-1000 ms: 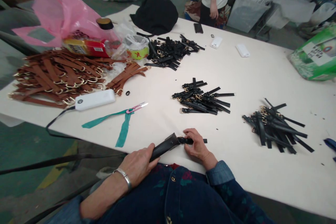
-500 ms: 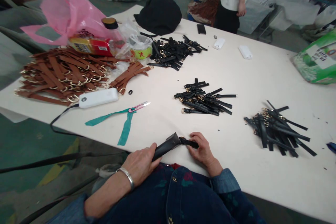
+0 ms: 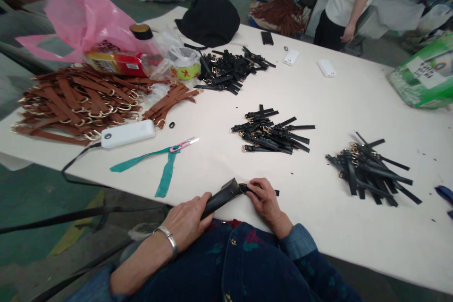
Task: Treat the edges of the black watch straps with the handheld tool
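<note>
My left hand (image 3: pixel 187 219), with a silver bangle at its wrist, is wrapped round a long black piece (image 3: pixel 223 197) that looks like a leather tube or handle with a flat, wider end. My right hand (image 3: pixel 266 204) pinches a short black buckle strap (image 3: pixel 277 193) close to that end; its tail sticks out past my fingers. The strap's buckle part meets the black piece, but how they join is too small to tell. Just beyond my hands lies a pile of black buckle straps (image 3: pixel 272 134), with a second pile of black straps (image 3: pixel 368 170) to the right.
Pink-handled thread snips (image 3: pixel 184 144) lie tied to a green ribbon (image 3: pixel 164 179). At left are a white power bank (image 3: pixel 128 134), brown straps (image 3: pixel 78 99) and a pink bag (image 3: pixel 85 19). A black cap (image 3: pixel 212 21) sits behind; a green package (image 3: pixel 424 75) stands right. A person (image 3: pixel 354 4) is beyond the table.
My right hand's fingers have shifted left along the strap, closer to the black piece, so its tail now shows on their right. The person beyond the table has moved right.
</note>
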The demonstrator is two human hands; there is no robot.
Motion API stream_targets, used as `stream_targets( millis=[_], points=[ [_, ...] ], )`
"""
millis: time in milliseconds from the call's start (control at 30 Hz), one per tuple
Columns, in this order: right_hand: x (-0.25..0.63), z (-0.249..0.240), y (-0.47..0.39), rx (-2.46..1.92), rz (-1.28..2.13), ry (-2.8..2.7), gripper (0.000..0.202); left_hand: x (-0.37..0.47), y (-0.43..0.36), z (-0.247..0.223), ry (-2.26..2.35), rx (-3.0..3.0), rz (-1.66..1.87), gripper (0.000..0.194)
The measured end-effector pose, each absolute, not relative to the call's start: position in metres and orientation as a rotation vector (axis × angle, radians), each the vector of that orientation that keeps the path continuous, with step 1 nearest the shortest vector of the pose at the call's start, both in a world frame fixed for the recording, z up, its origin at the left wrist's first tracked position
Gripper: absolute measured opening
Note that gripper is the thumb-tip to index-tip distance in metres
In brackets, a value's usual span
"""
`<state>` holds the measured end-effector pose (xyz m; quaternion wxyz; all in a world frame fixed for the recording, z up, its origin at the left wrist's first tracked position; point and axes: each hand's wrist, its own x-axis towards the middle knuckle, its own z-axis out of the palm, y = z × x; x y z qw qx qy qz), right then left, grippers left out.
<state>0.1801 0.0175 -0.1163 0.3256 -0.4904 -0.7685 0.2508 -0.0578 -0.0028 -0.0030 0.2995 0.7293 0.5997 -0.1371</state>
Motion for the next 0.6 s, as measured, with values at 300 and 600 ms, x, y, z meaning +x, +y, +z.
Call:
stream_targets(
  millis=[300, 600],
  points=[
    [0.1813, -0.112, 0.019, -1.281, 0.644, -2.048, 0.02, -0.0539, -0.0017, -0.0002, 1.61, 1.948, -0.443, 0.035],
    [0.1798, -0.1076, 0.0208, -1.309, 0.621, -2.111, 0.016, -0.0502, 0.0043, 0.0022, 1.573, 2.013, -0.521, 0.033]
  ],
)
